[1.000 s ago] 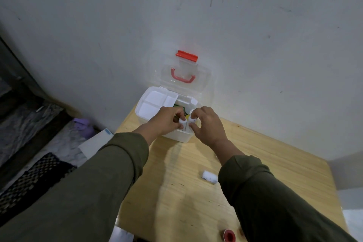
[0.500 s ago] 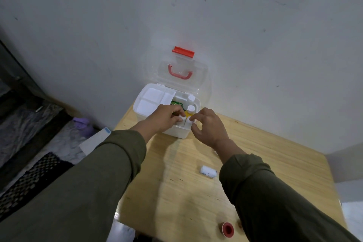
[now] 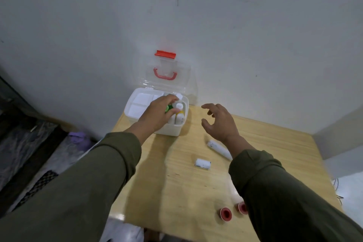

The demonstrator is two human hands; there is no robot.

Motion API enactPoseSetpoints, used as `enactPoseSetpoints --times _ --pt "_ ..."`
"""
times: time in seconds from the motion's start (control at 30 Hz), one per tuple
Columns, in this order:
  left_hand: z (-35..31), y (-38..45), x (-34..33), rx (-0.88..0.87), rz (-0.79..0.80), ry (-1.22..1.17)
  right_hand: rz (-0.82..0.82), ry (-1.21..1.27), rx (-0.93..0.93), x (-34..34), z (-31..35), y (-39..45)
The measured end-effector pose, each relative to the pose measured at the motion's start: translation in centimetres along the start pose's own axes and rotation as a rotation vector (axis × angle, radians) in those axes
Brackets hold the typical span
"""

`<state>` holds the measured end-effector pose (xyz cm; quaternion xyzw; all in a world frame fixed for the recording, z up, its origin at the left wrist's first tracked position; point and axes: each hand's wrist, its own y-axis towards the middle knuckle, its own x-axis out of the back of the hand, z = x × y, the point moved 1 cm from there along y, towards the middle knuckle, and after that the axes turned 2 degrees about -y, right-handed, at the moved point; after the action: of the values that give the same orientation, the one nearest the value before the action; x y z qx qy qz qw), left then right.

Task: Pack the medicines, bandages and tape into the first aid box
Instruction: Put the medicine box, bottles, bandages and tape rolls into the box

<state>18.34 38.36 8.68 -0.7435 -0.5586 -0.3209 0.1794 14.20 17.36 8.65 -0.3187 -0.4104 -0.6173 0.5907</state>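
i see the box [image 3: 157,116] at the table's [image 3: 176,179] far left corner, against the wall, its clear lid [image 3: 167,72] standing open. my left hand [image 3: 157,114] reaches into the box's right side, fingers curled around the small bottles [image 3: 178,114] that stand there; i cannot tell whether it truly grips one. my right hand [image 3: 220,122] hangs open above the table just right of the box, fingers spread, holding nothing. a white tube [image 3: 219,149] lies near that wrist, a small bandage roll [image 3: 203,163] sits mid-table, and two red tape rolls [image 3: 225,214] rest near the front edge, one partly hidden by my right sleeve [image 3: 284,202].
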Motion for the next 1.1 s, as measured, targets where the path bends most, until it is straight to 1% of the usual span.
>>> enactPoseSetpoints --times 0.13,0.23,0.33,0.5,0.6,0.67,0.73,0.87,1.1 --pt "-2.3 -1.8 -1.7 -0.077 -0.107 0.022 0.011 0.038 -0.011 1.5 -2.4 -3.2" --pt "-4.0 -4.4 -4.1 -0.113 -0.102 0.053 0.071 0.051 -0.023 2.6 -4.5 -6.7" --pt "-5.6 -7.8 -7.2 -0.086 -0.080 0.038 0.167 0.028 -0.007 3.2 -6.7 -10.5" --pt "-7.2 -13.5 -12.3 0.013 0.076 0.010 0.280 0.066 -0.039 3.1 -9.6 -16.5" --pt "-7.6 -16.7 -15.1 0.135 0.186 -0.034 0.361 0.074 -0.046 2.5 -10.8 -19.6" --pt "-7.8 -18.2 -16.6 0.204 0.226 -0.054 0.394 0.084 -0.054 2.0 -11.3 -21.1" --pt "-7.9 -19.2 -17.9 0.230 0.248 -0.064 0.404 0.074 -0.044 1.5 -11.7 -22.0" --pt "-8.2 -20.0 -19.9 0.214 0.277 -0.058 0.417 0.062 -0.032 0.5 -12.2 -22.5" --pt "-8.1 -19.4 -21.4 0.225 0.232 -0.028 0.367 0.034 0.002 -0.8 -12.6 -22.1"
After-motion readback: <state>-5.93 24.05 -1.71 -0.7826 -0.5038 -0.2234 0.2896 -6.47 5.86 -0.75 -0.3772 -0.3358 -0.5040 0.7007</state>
